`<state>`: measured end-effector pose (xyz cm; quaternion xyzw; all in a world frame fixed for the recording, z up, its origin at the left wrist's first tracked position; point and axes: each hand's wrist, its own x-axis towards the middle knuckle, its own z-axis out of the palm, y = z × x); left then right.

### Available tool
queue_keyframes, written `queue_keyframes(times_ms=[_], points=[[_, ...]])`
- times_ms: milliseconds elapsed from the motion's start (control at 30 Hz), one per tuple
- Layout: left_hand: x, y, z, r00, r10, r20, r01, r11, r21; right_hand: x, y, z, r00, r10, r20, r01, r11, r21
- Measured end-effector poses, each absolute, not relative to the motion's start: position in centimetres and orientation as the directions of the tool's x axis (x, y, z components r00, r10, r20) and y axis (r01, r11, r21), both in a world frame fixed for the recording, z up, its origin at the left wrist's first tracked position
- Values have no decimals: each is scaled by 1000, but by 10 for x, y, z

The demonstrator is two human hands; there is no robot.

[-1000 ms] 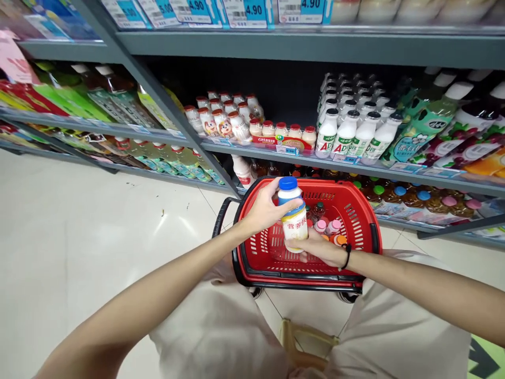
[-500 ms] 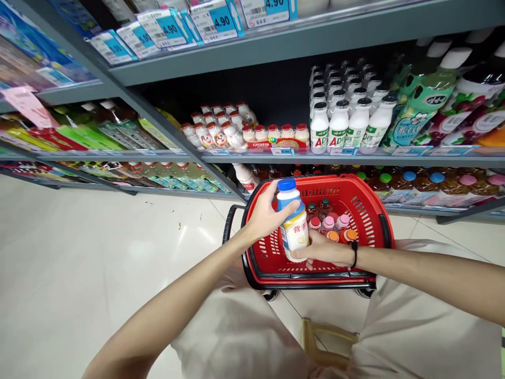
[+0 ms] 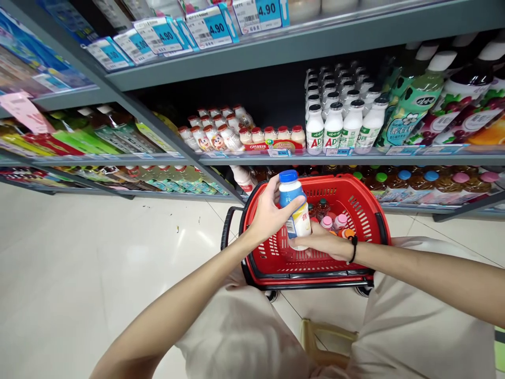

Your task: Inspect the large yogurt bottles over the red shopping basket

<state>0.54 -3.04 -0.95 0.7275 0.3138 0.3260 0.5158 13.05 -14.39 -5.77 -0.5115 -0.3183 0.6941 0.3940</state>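
Bottles with pink and orange caps sit inside the red slotted plastic basket mid-frame; above it, left hand and right hand clasp a blue-capped, white-and-blue plastic bottle.

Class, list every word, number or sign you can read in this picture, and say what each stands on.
"4.90": three upper-shelf price tags
"7.90": price tag below the white bottles
"AD": white black-capped bottles
"番石": green bottle, remaining text unclear
"营": held bottle, rest covered or too small
Too blurred: pink sign, bottom-shelf labels
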Motion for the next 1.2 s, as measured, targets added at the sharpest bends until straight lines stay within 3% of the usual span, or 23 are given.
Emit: queue_keyframes(times_ms=[167, 367, 533, 633, 767, 867, 967, 1067, 1200], points=[[1, -36, -6, 683, 713, 160, 105, -312, 944, 132, -154, -48, -359, 834, -420, -260, -521, -813], [0, -39, -5, 698, 699, 157, 41, -259, 965, 126, -158, -51, -361, 827, -431, -254, -532, -808], [3, -29, -5, 549, 834, -58, 11, 62, 998, 128, -155, -60, -314, 844, -434, -142, -494, -858], [5, -21, -6, 446, 858, -254, -61, 312, 948, 129, -156, -61, -296, 875, -382, -89, -423, -902], [2, -15, -4, 405, 826, -393, -122, 475, 872, 127, -163, -58, -239, 936, -258, -33, -274, -961], [-3, -15, 2, 493, 783, -380, -180, 519, 836, 127, -166, -60, -251, 913, -320, -21, -336, -942], [-7, -17, 9, 606, 737, -298, -261, 538, 801, 127, -163, -61, -320, 870, -376, -162, -441, -883], [-10, -16, 14, 655, 726, -210, -356, 541, 761, 127, -160, -53, -466, 829, -309, -358, -496, -791], [-8, -12, 15, 718, 664, -209, -351, 605, 715, 124, -162, -38, -565, 783, -260, -388, -530, -754]])
